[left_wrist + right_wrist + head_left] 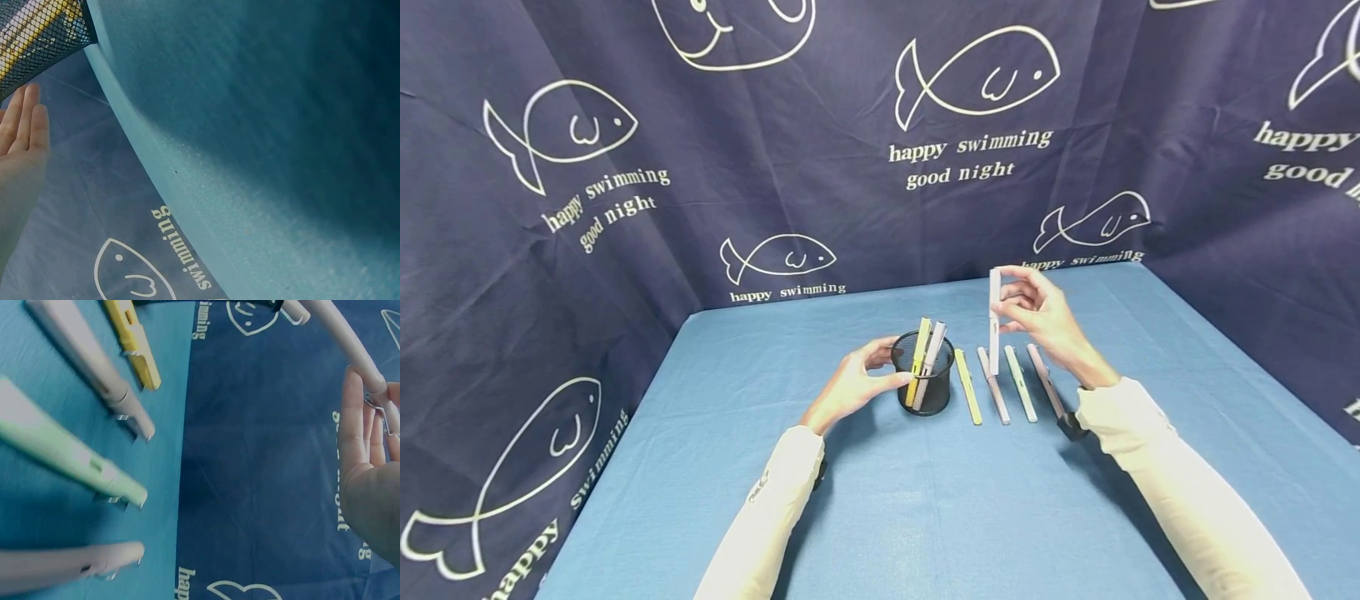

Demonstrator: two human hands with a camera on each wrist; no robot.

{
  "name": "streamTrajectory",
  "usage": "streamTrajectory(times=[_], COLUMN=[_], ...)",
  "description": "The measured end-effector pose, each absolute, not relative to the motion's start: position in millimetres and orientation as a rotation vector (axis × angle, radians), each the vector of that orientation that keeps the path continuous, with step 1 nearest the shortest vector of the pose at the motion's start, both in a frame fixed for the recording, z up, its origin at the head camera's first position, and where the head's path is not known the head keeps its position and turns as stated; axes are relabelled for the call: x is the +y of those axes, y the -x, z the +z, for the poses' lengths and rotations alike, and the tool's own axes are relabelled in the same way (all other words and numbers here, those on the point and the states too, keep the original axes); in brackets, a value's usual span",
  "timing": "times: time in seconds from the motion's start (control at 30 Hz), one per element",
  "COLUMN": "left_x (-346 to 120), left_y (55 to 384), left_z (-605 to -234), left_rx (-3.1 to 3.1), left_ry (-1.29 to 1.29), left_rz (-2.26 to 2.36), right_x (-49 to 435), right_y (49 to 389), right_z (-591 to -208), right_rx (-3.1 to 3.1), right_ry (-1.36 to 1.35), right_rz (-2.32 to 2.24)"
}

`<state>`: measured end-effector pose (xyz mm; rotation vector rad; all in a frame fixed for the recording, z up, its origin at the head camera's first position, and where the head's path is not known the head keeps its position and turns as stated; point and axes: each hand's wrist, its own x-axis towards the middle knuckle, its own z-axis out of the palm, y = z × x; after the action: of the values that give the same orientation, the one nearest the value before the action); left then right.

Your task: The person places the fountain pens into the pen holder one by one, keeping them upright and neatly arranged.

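Blue cloth lies before a fish-printed curtain. Left hand clasps the black mesh cup; right hand pinches a white pen, upright, to the cup's right. To my eye, keeping the pen vertical and bracing the cup's side guards best against tipping.

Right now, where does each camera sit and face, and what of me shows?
Head: on your head, facing forward and down at the blue table and mesh cup; both sleeves, left fingers and right fingers show.
Left wrist: on your left wrist, facing across the table toward the dark backdrop, cup upper left; left fingers show.
Right wrist: on your right wrist, facing the four lying pens and backdrop; right fingers show.
Shared: head and right wrist both show the held pale pen.
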<state>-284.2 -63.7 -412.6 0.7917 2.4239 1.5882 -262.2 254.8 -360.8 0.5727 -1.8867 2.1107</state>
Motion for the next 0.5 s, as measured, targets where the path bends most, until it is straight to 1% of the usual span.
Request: streamTrajectory(times=[0.5], left_x=[-63], left_y=[285], left_z=[-413], left_rx=[2.42], left_ry=[-0.798], left_rz=[1.598], right_x=[228], right_y=[270], right_z=[-355], right_rx=[-1.825], right_ry=[-0.581], right_rz=[2.115])
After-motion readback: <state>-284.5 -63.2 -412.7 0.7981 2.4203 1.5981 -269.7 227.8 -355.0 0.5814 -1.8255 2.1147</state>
